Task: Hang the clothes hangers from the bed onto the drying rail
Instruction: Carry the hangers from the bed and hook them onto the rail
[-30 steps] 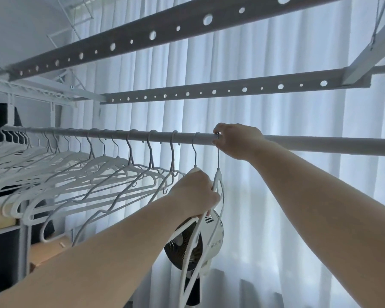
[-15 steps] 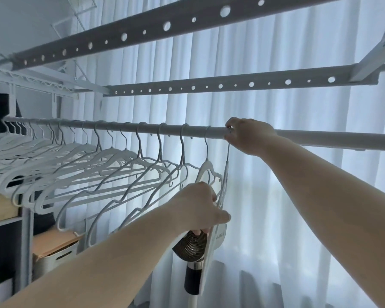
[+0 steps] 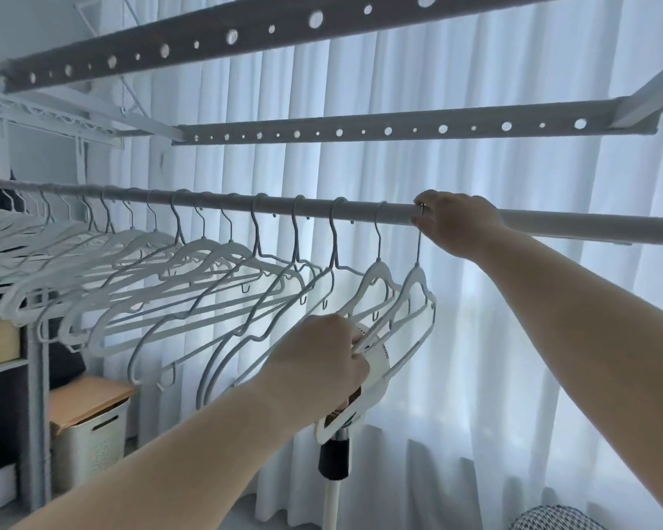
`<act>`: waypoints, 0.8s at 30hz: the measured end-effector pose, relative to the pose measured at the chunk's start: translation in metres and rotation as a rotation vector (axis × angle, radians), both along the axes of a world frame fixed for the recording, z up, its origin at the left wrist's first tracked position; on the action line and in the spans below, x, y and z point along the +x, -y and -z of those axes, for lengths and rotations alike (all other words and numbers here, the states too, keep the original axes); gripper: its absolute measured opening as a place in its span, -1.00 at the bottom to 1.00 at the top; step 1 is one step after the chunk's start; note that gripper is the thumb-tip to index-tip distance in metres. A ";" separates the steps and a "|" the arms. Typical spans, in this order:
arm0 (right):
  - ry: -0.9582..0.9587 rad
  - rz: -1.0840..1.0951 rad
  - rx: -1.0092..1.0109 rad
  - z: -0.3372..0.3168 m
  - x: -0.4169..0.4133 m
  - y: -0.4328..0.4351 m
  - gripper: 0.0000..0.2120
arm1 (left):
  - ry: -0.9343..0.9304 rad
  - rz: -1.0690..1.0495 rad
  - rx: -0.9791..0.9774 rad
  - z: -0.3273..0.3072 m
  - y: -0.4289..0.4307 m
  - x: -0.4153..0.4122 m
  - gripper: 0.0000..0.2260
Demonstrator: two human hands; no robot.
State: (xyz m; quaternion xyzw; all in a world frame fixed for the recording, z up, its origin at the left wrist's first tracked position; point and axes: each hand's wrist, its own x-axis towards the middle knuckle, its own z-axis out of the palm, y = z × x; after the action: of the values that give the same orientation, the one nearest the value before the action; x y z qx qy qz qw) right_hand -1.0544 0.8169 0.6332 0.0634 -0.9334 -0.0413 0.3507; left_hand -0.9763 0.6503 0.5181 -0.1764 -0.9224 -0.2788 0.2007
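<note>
White hanger (image 3: 414, 279), wire hook: judged light, stiff, slick. Right hand (image 3: 458, 223) pinches hook at drying rail (image 3: 590, 226); left hand (image 3: 318, 357) grips shoulder below rail. Best hold: hook neck.

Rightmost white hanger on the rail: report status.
Right grip pinches metal hook at grey round drying rail. Left grip holds shoulder of white plastic hanger. Neighbouring hanger close left; nothing blocking.

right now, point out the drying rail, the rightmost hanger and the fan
drying rail (image 3: 590, 228): head view, bare stretch toward its right end
rightmost hanger (image 3: 415, 277): head view, top of its white shoulder, just below the wire neck
fan (image 3: 374, 376): head view, white rim of its housing, seen edge-on
</note>
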 end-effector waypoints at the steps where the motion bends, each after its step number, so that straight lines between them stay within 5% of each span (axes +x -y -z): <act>1: 0.001 0.001 -0.001 0.000 0.000 0.000 -0.67 | -0.011 0.000 0.007 0.001 0.002 0.000 -0.80; 11: 0.005 0.005 -0.010 0.001 0.000 0.002 -0.66 | -0.110 0.014 0.054 0.006 0.011 0.009 -0.75; 17: -0.017 -0.015 0.002 0.003 0.003 0.002 -0.65 | -0.525 -0.123 0.100 0.019 0.043 0.021 -0.68; 24: -0.014 -0.005 -0.014 0.003 0.001 0.005 -0.63 | -0.417 -0.229 0.052 0.047 0.068 0.007 -0.70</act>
State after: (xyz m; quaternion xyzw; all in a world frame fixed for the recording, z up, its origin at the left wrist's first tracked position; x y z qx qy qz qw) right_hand -1.0532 0.8122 0.6297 0.0630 -0.9311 -0.0342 0.3578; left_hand -0.9695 0.5819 0.4710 -0.1191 -0.8675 -0.2355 0.4216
